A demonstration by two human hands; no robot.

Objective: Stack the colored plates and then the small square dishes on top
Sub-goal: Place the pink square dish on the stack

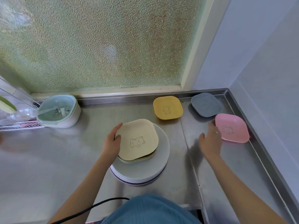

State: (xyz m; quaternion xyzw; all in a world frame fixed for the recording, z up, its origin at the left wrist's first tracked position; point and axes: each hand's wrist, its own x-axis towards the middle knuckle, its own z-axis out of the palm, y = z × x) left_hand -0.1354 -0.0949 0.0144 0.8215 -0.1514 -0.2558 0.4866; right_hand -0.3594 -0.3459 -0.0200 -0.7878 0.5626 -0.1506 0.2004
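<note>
On the steel counter, my left hand grips the cream dish atop stacked plates; my right hand, fingers spread and empty, hovers beside the pink dish.

No readable text, labels or numbers anywhere; only bear line drawings on the square dishes.

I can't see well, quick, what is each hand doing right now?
Left hand: holds the edge of the cream square dish on the plate stack.
Right hand: open, holding nothing, beside the pink dish.
</note>
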